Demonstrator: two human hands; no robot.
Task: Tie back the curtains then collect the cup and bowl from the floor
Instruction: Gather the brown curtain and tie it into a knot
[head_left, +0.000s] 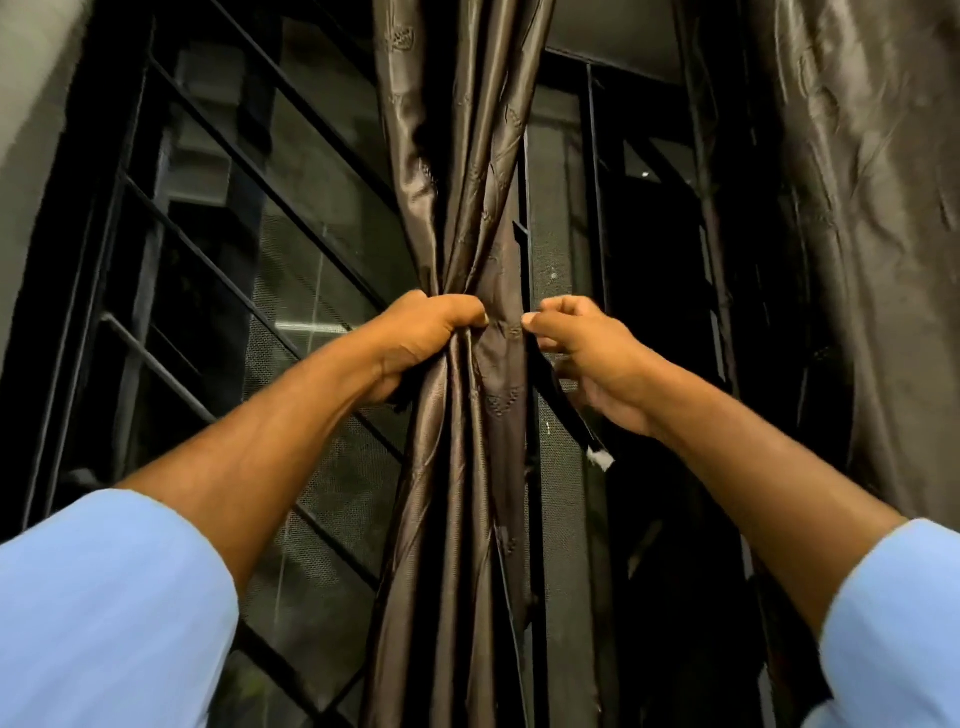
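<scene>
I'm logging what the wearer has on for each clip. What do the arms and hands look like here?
Both arms wear light blue sleeves, left sleeve and right sleeve, pushed up so the forearms are bare. The left hand and right hand are bare too: no gloves, rings, watch or bracelet show.

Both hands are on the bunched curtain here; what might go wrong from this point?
1. The left hand alone grips the gathered curtain; if it loosens, the folds may spread.
2. The right hand only pinches the dark tie strip, whose loose end hangs down, so it may slip free.
3. A second curtain hangs untied.
</scene>
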